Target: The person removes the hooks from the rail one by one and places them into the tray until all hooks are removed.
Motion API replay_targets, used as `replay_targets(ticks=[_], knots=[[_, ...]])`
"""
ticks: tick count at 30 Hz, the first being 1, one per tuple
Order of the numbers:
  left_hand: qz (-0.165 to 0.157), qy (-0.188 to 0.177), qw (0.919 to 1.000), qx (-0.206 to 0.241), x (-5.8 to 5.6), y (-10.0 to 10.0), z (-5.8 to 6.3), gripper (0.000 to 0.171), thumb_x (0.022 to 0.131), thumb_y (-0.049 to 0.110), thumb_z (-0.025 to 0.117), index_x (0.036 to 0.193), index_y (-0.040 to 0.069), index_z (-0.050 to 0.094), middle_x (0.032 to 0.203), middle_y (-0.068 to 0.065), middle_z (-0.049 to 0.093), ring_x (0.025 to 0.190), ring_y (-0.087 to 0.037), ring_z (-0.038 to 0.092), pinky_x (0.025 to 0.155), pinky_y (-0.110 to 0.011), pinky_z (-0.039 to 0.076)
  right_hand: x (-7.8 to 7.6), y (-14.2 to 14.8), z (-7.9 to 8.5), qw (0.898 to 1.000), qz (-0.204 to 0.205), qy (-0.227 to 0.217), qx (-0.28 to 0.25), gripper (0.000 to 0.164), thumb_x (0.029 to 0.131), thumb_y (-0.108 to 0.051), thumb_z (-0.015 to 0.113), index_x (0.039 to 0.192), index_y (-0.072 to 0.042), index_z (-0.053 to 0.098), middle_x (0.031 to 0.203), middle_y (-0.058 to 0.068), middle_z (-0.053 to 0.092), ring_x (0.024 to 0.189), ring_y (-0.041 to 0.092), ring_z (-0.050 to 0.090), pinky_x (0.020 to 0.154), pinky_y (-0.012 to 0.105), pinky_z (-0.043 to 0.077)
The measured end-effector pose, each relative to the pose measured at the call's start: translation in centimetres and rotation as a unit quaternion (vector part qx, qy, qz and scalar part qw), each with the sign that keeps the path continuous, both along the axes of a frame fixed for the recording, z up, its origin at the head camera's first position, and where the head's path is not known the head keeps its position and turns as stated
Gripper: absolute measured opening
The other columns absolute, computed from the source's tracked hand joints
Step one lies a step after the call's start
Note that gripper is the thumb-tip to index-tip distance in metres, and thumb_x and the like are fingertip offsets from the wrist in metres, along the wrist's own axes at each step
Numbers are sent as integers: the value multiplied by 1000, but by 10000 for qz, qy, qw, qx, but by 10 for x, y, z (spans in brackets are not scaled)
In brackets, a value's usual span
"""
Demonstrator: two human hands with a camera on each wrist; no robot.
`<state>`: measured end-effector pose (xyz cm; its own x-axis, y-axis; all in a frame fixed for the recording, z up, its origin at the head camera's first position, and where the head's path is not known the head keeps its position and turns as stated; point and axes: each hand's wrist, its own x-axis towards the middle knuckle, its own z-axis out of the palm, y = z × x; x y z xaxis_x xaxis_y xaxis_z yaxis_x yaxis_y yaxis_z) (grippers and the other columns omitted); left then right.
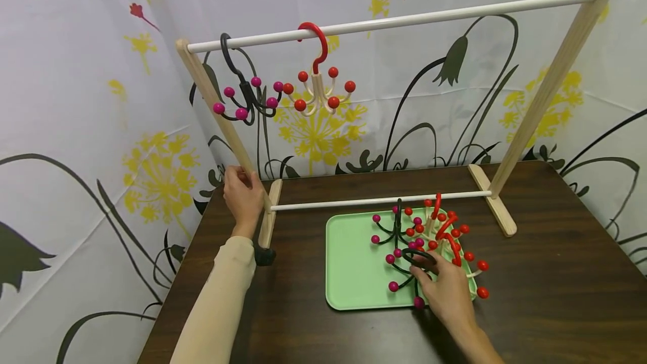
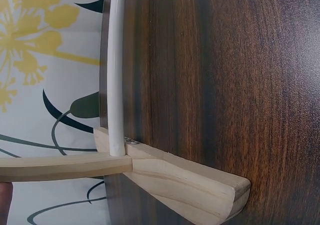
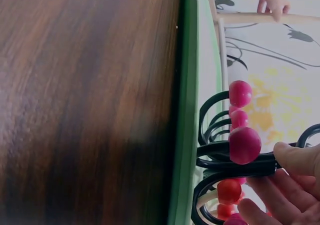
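My left hand [image 1: 244, 198] grips the left wooden post [image 1: 222, 119] of a rack, low down near its foot. In my right hand [image 1: 449, 294] a black multi-arm hook with magenta ball tips [image 1: 393, 286] is pinched by its stem, over the right part of a green tray [image 1: 349, 263]. The right wrist view shows thumb and fingers on that black stem [image 3: 260, 168]. Beside it on the tray lie another black hook with magenta balls [image 1: 397, 223] and several red-topped cream hooks with red balls [image 1: 447, 226], partly overlapping.
From the white upper bar [image 1: 404, 20] hang a black hook with magenta balls [image 1: 246, 94] and a red-and-cream hook [image 1: 317, 86], both toward the left. A lower white bar [image 1: 354, 203] runs behind the tray. The rack's feet stand on a dark wooden table [image 1: 298, 319] against a patterned curtain [image 1: 76, 100].
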<state>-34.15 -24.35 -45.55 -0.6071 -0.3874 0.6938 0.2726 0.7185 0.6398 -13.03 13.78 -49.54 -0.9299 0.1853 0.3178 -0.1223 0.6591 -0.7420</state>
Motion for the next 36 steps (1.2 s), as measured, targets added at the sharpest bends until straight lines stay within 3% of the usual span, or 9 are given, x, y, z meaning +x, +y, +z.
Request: replay_targets(ticks=[5,16,19,21,24,26,32,35,36], knots=[[47,-11,10000,-37,-1,-1,-1,22,88,13,67,101,0,55,93,-17,58,83,-33,60,71,-51,45,-1,0,-3,9997,17,-90,-210,26,79,-7,81,103,-9,72,93,6,75,91,25,72,68,38,50],[25,26,10000,-33,-2,-1,-3,21,89,13,65,100,-2,54,93,-17,57,82,-32,60,70,-49,46,2,5,-6,9984,105,-300,-469,25,81,-11,80,105,-11,71,96,3,75,91,19,72,82,46,51],[33,39,10000,-9,-2,-1,-2,21,89,12,65,99,-2,55,93,-17,57,82,-32,60,70,-50,46,5,6,-3,9980,165,-370,-479,27,82,-14,80,108,-11,71,99,4,75,94,21,71,76,41,53],[37,38,10000,-1,-2,0,-2,21,89,12,66,99,-2,55,93,-17,57,81,-32,60,70,-50,46,7,7,0,9980,161,-441,-432,31,82,-15,80,111,-10,71,101,7,74,96,22,71,66,34,50],[32,47,10000,-16,-1,-1,-1,21,89,12,66,99,-2,55,93,-17,57,81,-33,60,70,-50,46,13,8,8,9982,96,-551,-212,39,82,-17,80,118,-9,69,104,9,74,90,25,71,58,30,41],[28,52,10000,-22,0,-1,0,21,89,12,66,99,-3,55,92,-18,57,81,-33,60,70,-50,46,17,9,15,9981,49,-608,20,46,81,-18,81,124,-8,67,105,12,73,89,27,70,60,33,43],[30,20,10000,6,2,-1,1,21,88,11,66,100,-3,55,92,-17,57,81,-33,60,70,-50,46,37,15,48,9961,115,-736,476,60,80,-24,82,133,-4,61,106,16,72,99,37,68,80,54,50],[27,-51,10000,31,1,0,1,21,89,12,65,100,-2,55,93,-17,57,81,-32,60,70,-49,46,44,18,72,9966,307,-547,526,64,79,-31,83,133,-4,61,107,11,72,100,34,68,82,53,50],[23,-70,10000,36,1,0,1,21,89,12,65,101,-2,55,93,-17,57,81,-32,60,70,-49,46,45,19,80,9972,398,-401,489,64,78,-31,83,132,-3,62,107,9,73,100,31,69,83,45,51]])
